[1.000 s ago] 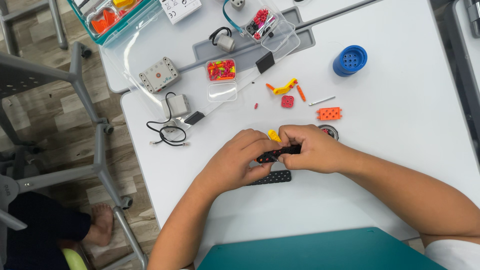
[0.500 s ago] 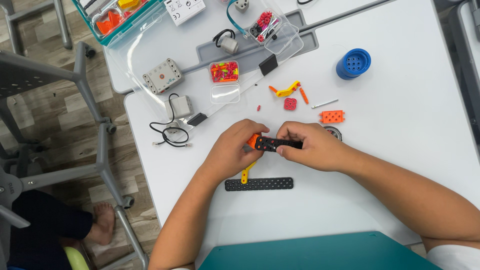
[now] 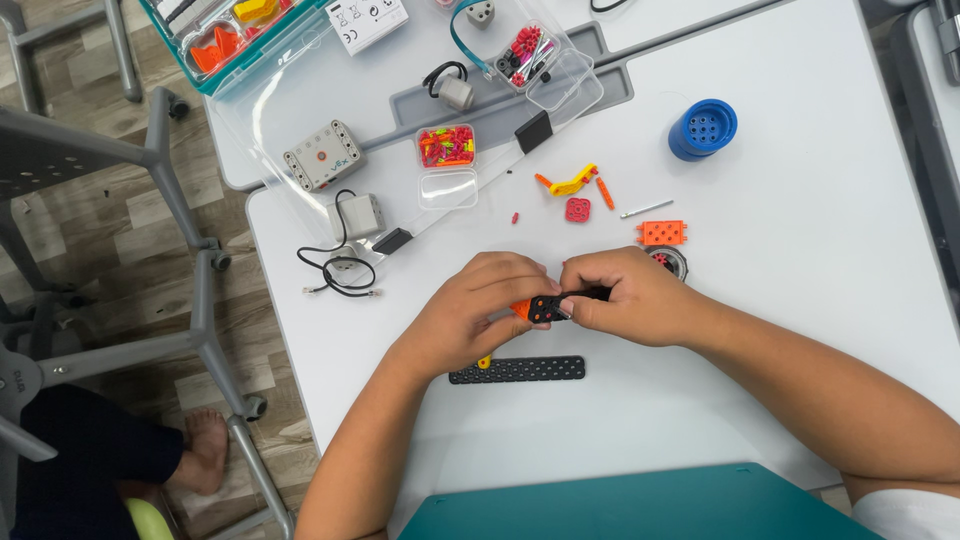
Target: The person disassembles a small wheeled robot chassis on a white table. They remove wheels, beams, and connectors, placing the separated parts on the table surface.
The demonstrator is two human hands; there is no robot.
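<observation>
Both hands meet mid-frame, the left hand (image 3: 470,315) and right hand (image 3: 625,298) pinching a small black piece (image 3: 548,306) lying sideways. A long black strip (image 3: 517,370) lies just below, nearer the left hand.

Both forearms come up from the lower edge of the view and angle inward, the left from the lower left and the right from the lower right, so that the hands meet near the middle. The left hand (image 3: 478,315) lies palm down with its fingers curled and the fingertips (image 3: 533,297) pinched together toward the right. The right hand (image 3: 628,297) faces it, knuckles up and fingers bent, its fingertips almost touching those of the left.
</observation>
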